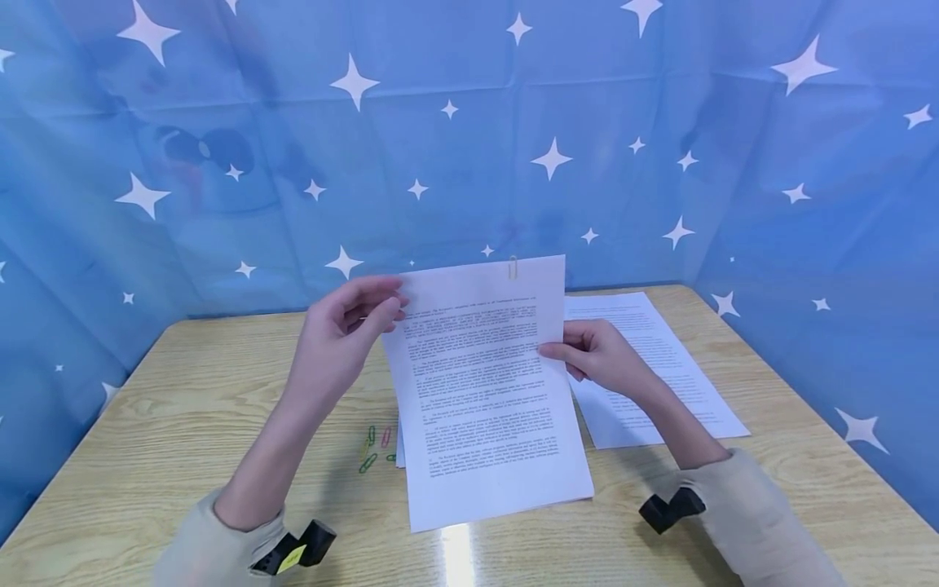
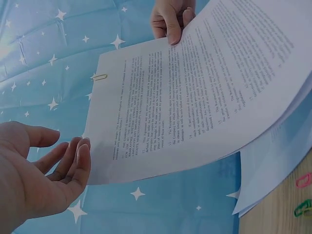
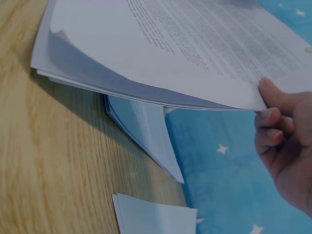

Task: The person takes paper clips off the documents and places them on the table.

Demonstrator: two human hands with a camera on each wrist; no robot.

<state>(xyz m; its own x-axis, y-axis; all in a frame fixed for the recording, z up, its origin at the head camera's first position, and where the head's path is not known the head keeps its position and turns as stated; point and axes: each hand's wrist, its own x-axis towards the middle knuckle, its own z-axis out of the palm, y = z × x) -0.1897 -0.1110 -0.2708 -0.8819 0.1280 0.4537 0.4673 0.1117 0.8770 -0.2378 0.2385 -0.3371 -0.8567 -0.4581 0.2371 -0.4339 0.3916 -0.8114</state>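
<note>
A stack of printed sheets [image 1: 484, 383] is held up over the table, with a gold paper clip [image 1: 513, 267] on its top edge near the right corner. My right hand [image 1: 605, 355] pinches the stack's right edge between thumb and fingers, as the right wrist view also shows. At the top left corner is my left hand [image 1: 348, 326], its fingers loosely bent and the thumb apart from them. In the left wrist view that hand [image 2: 44, 170] is beside the corner without pinching it; whether a fingertip touches the paper is unclear. Toward the bottom the sheets fan apart slightly.
Several coloured paper clips [image 1: 368, 463], green, pink and yellow, lie on the wooden table [image 1: 220, 391] left of the held stack. More printed paper [image 1: 667, 383] lies at the right. Part of another paper pile [image 1: 399, 448] peeks out behind. A blue starred curtain [image 1: 469, 163] surrounds the table.
</note>
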